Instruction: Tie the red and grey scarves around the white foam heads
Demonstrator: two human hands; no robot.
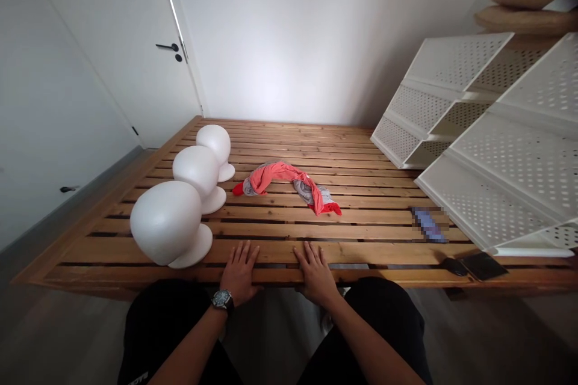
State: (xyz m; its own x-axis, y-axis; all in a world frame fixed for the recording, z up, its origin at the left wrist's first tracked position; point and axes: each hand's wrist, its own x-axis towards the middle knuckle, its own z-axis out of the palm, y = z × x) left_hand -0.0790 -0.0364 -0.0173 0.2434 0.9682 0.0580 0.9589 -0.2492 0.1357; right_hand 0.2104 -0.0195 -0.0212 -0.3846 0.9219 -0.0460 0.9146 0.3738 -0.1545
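Note:
My left hand (239,271), with a watch (222,299) on its wrist, lies flat on the front edge of the slatted wooden platform (361,249). Its fingers are stretched out and hold nothing. To its right, my right hand (316,271) rests on the same edge, fingers spread and likewise holding nothing. Beyond both hands a crumpled red and grey cloth (280,171) lies in an arch across the slats; its exact kind is unclear. Three white head-shaped stands form a row on the left: a near one (167,219), a middle one (196,171) and a far one (214,144).
White perforated baskets (510,156) are stacked at the right. Near them lie a blurred blue item (430,224), a dark flat object (483,266) and a small black object (454,266). Tan rounded objects (524,18) sit at upper right. A door (121,30) is at left.

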